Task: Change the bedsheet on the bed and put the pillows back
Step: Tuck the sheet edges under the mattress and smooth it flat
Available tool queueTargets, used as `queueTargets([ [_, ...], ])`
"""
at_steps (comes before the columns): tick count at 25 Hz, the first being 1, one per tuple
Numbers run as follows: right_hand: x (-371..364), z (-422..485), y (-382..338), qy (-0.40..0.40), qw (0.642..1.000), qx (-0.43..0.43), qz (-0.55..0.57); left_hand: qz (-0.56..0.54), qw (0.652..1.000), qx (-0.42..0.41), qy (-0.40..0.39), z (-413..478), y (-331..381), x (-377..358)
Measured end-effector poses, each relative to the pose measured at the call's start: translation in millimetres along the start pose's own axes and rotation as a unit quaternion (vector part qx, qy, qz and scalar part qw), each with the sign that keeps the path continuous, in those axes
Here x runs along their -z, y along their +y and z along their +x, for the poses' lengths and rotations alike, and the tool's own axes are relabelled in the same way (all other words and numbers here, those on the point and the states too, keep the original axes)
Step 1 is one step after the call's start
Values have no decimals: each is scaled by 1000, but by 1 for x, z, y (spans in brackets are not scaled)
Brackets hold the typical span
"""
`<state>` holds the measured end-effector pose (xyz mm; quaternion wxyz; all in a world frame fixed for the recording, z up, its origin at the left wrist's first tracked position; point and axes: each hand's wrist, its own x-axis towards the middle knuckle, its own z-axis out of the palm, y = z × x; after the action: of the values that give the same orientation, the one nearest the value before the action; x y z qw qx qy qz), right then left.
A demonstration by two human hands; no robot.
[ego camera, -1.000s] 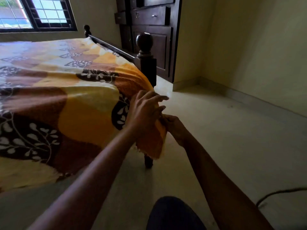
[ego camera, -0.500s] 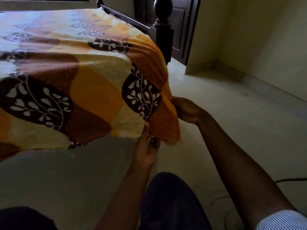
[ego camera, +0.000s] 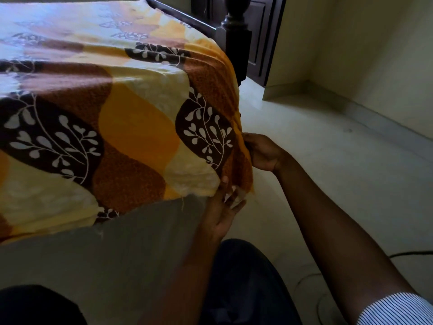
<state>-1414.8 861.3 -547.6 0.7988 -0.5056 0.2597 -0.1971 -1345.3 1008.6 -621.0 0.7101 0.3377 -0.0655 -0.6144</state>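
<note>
Bedsheet [ego camera: 140,118] — orange, yellow and brown leaf print — draped over the bed [ego camera: 178,14], its corner hanging near the dark bedpost [ego camera: 234,38]. Left hand [ego camera: 222,207] pinches the corner's lower hem between thumb and fingers; right hand [ego camera: 263,153] grips the gathered edge just above.

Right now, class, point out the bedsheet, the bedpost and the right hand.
bedsheet [ego camera: 131,127], head view: the large orange patch.
bedpost [ego camera: 234,43], head view: the dark square block under the knob.
right hand [ego camera: 262,153], head view: its palm, by the sheet's corner.
</note>
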Motion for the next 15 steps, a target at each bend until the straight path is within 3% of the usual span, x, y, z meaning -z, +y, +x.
queueTargets([
  [3, -3, -2, 3, -25, 999, 5, 19, -49, 998, 16, -44, 2, 1, -10],
  [6, -11, -5, 2, 84, 989, 28, -116, -40, 999, -16, -2, 3, -3, -9],
  [10, -34, -23, 22, 303, 883, 166, -317, 6, 993, -58, 100, 0, -13, -6],
  [11, -39, -28, 27, 316, 879, 179, -309, 19, 992, -50, 111, -3, -15, -8],
  [13, -50, -36, 29, 272, 917, 162, -243, 27, 991, -40, 123, -6, -16, -13],
  [15, -57, -36, 22, 226, 915, 171, -287, 34, 991, -23, 125, -8, -13, -16],
])
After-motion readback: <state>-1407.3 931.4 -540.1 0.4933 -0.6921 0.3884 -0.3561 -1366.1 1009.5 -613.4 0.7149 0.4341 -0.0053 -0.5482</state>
